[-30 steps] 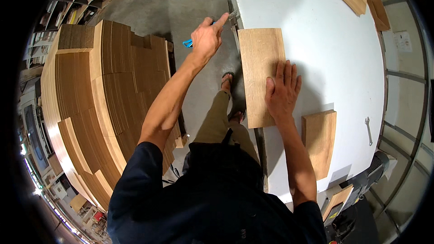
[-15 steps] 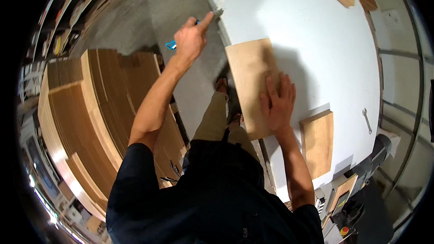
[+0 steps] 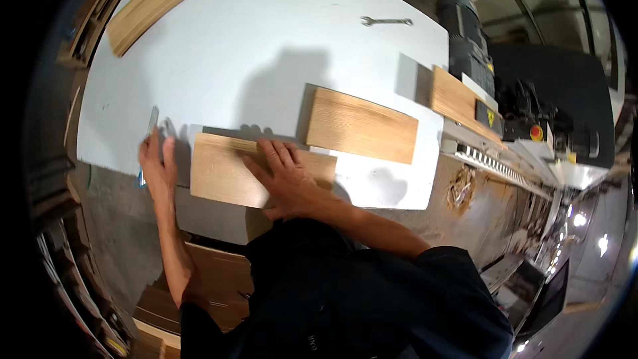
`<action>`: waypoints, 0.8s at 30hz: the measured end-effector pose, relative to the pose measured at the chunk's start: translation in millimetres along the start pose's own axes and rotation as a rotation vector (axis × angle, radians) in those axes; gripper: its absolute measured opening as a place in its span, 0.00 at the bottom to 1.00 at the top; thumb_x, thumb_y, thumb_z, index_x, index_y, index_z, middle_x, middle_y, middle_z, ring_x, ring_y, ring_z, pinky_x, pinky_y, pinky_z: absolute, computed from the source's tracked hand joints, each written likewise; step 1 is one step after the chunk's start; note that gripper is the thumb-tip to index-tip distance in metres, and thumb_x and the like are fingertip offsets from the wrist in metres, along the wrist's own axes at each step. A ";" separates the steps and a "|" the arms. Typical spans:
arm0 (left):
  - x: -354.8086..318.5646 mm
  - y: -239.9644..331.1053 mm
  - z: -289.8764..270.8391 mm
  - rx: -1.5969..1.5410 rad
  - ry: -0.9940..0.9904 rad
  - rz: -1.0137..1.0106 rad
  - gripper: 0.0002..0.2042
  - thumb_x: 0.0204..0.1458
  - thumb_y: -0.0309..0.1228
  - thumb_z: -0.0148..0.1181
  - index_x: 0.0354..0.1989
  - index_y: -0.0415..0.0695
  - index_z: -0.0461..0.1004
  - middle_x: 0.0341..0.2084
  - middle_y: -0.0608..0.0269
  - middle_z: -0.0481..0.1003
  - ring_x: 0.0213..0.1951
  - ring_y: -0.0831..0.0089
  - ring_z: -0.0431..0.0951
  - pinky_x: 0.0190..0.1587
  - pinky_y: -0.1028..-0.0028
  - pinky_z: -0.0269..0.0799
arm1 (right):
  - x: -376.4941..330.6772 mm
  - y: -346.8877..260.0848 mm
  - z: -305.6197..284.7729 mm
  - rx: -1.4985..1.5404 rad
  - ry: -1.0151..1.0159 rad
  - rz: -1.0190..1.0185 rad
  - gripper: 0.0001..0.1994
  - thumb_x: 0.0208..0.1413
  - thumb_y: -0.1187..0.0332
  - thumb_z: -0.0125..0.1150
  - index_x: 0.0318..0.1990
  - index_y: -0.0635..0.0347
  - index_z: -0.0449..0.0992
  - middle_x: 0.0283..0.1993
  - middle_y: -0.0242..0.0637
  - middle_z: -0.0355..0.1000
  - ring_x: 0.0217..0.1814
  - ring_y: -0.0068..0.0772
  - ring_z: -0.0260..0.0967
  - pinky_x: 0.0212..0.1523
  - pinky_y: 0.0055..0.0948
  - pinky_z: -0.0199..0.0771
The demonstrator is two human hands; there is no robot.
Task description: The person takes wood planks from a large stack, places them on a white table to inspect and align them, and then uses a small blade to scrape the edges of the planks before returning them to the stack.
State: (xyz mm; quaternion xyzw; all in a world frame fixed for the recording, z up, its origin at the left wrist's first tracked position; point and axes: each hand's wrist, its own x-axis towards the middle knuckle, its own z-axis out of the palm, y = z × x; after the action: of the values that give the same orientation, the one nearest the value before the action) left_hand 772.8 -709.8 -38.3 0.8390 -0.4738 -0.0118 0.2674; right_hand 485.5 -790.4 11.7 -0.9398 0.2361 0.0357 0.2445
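My left hand (image 3: 158, 166) is closed around a slim blue-handled utility knife (image 3: 153, 118). Its thin grey blade sticks out past the fingers, and a bit of blue handle shows below them. This hand is at the table's near edge, just left of a pale wooden board (image 3: 222, 176). On that board lies my right hand (image 3: 287, 179), palm down with fingers apart, pressing on its top face. The board lies along the near edge of the white table (image 3: 219, 46). A second wooden board (image 3: 362, 126) rests farther right, beyond my right hand.
A stack of wooden strips (image 3: 156, 6) lies at the table's far left, and a wrench (image 3: 387, 22) near the far edge. To the right stands a machine with a dark motor (image 3: 462, 33) and a red button (image 3: 535, 132). Brown stacked boards (image 3: 212, 286) are below my left arm.
My view has turned to the right. My left hand has come from above the floor to the table's edge beside the board, the knife's blade now showing. My right hand stays on the board.
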 end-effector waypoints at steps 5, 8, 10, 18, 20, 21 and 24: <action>-27.9 134.9 17.7 -1.001 -0.622 -0.243 0.21 0.56 0.32 0.57 0.55 0.35 0.66 0.45 0.57 0.74 0.45 0.74 0.72 0.48 0.76 0.68 | -61.8 56.1 -57.7 -0.036 0.032 0.017 0.52 0.31 0.47 0.70 0.67 0.52 0.53 0.69 0.63 0.37 0.72 0.64 0.33 0.69 0.58 0.33; -23.3 197.0 49.9 -1.058 -0.684 -0.308 0.18 0.55 0.30 0.57 0.51 0.34 0.69 0.42 0.57 0.74 0.42 0.72 0.73 0.46 0.75 0.69 | -91.3 101.3 -81.6 -0.085 0.015 0.053 0.50 0.33 0.50 0.70 0.67 0.53 0.53 0.70 0.62 0.37 0.73 0.62 0.32 0.70 0.56 0.33; -18.6 222.6 68.4 -0.864 -0.687 -0.252 0.17 0.53 0.31 0.58 0.50 0.36 0.70 0.37 0.56 0.73 0.38 0.70 0.71 0.43 0.73 0.69 | -107.0 125.1 -82.5 -0.112 0.040 0.093 0.47 0.36 0.54 0.69 0.66 0.54 0.54 0.70 0.59 0.37 0.73 0.60 0.32 0.71 0.53 0.34; -37.4 255.4 100.0 -0.415 -0.567 -0.118 0.19 0.51 0.37 0.59 0.50 0.42 0.73 0.31 0.57 0.67 0.33 0.67 0.65 0.38 0.69 0.67 | -184.4 248.3 -47.9 0.706 1.130 0.880 0.25 0.48 0.55 0.68 0.44 0.70 0.73 0.36 0.43 0.75 0.38 0.38 0.73 0.40 0.33 0.74; -36.6 259.2 95.0 -0.396 -0.561 -0.140 0.19 0.51 0.37 0.59 0.50 0.43 0.73 0.33 0.57 0.67 0.34 0.68 0.65 0.38 0.70 0.67 | -196.0 276.3 -53.6 1.279 1.132 0.929 0.23 0.50 0.58 0.67 0.40 0.74 0.71 0.31 0.42 0.76 0.28 0.31 0.73 0.27 0.28 0.73; -35.8 248.8 101.7 -0.473 -0.602 -0.179 0.20 0.51 0.38 0.59 0.50 0.42 0.73 0.36 0.55 0.67 0.34 0.69 0.66 0.39 0.70 0.67 | -194.6 281.4 -52.4 1.245 1.119 0.943 0.23 0.49 0.59 0.68 0.40 0.74 0.71 0.31 0.43 0.76 0.29 0.33 0.74 0.28 0.29 0.74; -30.0 259.5 97.1 -0.566 -0.682 -0.220 0.21 0.51 0.38 0.59 0.50 0.38 0.72 0.39 0.51 0.69 0.38 0.66 0.70 0.42 0.68 0.69 | -193.9 300.4 -46.4 0.936 1.089 1.003 0.23 0.45 0.61 0.71 0.39 0.73 0.70 0.30 0.45 0.76 0.30 0.37 0.75 0.32 0.31 0.74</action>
State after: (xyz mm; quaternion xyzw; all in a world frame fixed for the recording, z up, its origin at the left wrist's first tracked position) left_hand 525.1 -834.2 -9.1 0.7264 -0.4209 -0.4447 0.3121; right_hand 172.9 -960.9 -45.1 -0.4146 0.6958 -0.4154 0.4140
